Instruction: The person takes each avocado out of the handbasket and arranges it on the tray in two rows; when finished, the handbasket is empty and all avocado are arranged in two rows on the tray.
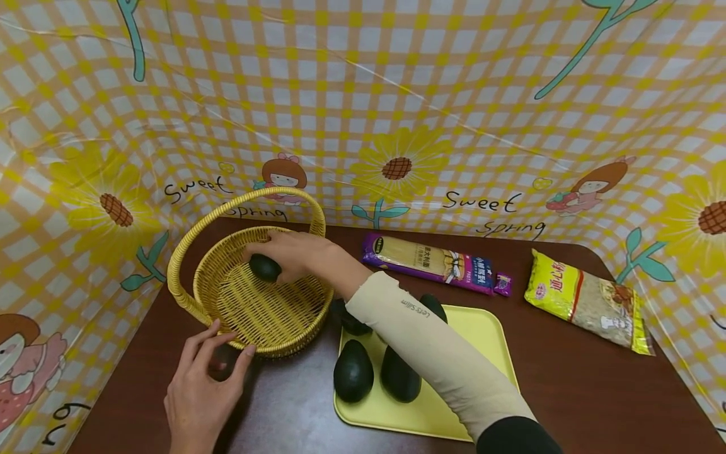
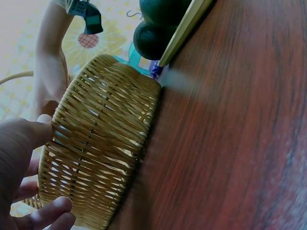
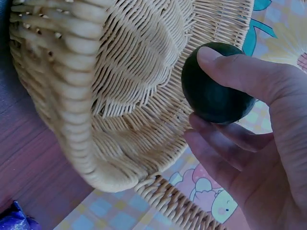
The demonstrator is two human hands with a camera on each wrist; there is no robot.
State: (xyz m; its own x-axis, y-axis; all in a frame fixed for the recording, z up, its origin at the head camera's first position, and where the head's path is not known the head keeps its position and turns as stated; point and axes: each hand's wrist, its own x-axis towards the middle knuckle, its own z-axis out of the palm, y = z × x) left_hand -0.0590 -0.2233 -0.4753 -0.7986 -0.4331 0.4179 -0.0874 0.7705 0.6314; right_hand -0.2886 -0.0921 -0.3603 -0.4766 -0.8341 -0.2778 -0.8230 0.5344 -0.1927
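My right hand (image 1: 292, 252) is inside the round wicker basket (image 1: 306, 337), holding a dark green avocado (image 1: 265, 268) between thumb and fingers above the woven bottom. In the right wrist view the thumb lies over the held avocado (image 3: 216, 86), with the fingers beneath it. At the basket's near left side, my left hand (image 1: 204, 378) has its thumb and fingertips at the rim, loosely bent and spread. Several more avocados (image 1: 353, 372) lie on a yellow tray (image 1: 414, 425) right of the basket, partly hidden under my right forearm.
Behind the tray lies a purple pasta packet (image 1: 425, 261) with a small purple wrapper (image 1: 502, 284) at its end. A yellow and clear food bag (image 1: 587, 299) is at the right. The tall basket handle (image 1: 184, 252) arches over the basket; a checked cloth (image 1: 397, 75) hangs around the table.
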